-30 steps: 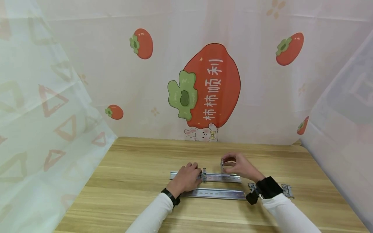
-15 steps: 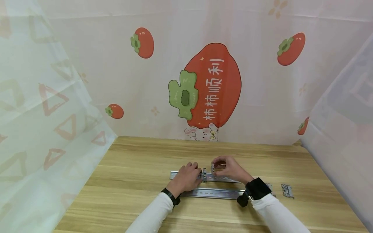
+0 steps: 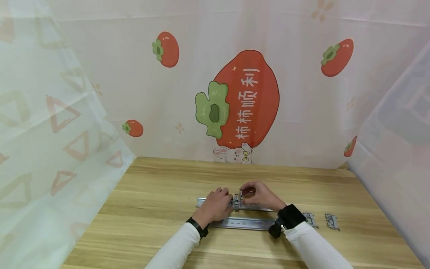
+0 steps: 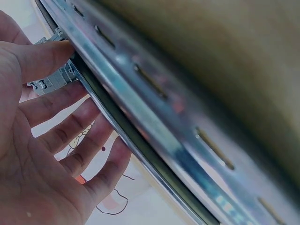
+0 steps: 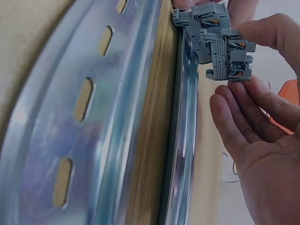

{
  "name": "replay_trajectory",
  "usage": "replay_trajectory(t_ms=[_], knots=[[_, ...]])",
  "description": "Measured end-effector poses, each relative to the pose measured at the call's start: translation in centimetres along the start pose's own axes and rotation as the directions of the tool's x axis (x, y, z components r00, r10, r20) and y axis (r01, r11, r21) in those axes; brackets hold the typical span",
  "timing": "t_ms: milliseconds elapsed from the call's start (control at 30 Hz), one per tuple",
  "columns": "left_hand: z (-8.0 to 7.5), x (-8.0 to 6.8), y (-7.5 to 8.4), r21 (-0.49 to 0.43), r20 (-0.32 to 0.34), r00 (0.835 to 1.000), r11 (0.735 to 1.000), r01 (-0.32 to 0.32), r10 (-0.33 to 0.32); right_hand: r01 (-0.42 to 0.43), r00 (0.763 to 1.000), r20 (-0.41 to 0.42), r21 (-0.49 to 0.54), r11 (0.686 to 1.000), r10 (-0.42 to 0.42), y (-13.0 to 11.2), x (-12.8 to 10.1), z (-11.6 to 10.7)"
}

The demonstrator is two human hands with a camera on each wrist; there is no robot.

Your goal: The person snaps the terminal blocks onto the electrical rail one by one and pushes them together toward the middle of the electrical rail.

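Two slotted metal rails lie side by side on the wooden table [image 3: 151, 209]. My left hand [image 3: 224, 200] lies over the left part of the far rail [image 3: 258, 206], fingers behind it and thumb [image 4: 44, 56] pressing a grey terminal block [image 4: 51, 79] clipped on it. My right hand [image 3: 248, 194] pinches a second grey terminal block [image 5: 233, 56] and holds it right beside the mounted block [image 5: 199, 21], just above the far rail [image 5: 185, 140]. The near rail [image 3: 246, 223] lies untouched below my wrists.
Two loose grey terminal blocks [image 3: 309, 219] [image 3: 331, 220] lie on the table to the right of the rails. Printed cloth screens [image 3: 245, 101] close the table in at the back and on both sides.
My right hand has carried its terminal block leftward along the far rail, from well apart to right beside the mounted block. The left hand has stayed put.
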State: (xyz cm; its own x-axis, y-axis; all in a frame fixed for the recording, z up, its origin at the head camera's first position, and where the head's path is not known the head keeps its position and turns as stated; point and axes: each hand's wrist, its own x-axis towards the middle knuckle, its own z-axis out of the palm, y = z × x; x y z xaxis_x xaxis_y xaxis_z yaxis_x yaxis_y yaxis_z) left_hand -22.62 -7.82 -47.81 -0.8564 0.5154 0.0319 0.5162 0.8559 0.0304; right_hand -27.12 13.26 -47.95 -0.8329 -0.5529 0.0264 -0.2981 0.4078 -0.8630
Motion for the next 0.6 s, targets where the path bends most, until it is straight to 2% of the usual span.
replay_trajectory(t_ms=[167,433,600], knots=[[0.1,0.0,0.1,-0.007,-0.003,1.000,1.000,-0.001,0.001,-0.021,1.000,0.017,0.005,1.000,0.021,0.1,0.3,0.1],[0.3,0.0,0.0,0.001,-0.008,1.000,1.000,-0.007,0.007,-0.004,0.999,0.041,0.021,1.000,0.003,0.1,0.6,0.2],[0.2,0.1,-0.1,0.005,-0.012,1.000,1.000,-0.006,0.006,-0.012,0.998,0.061,0.042,0.999,0.009,-1.4,0.3,0.0]])
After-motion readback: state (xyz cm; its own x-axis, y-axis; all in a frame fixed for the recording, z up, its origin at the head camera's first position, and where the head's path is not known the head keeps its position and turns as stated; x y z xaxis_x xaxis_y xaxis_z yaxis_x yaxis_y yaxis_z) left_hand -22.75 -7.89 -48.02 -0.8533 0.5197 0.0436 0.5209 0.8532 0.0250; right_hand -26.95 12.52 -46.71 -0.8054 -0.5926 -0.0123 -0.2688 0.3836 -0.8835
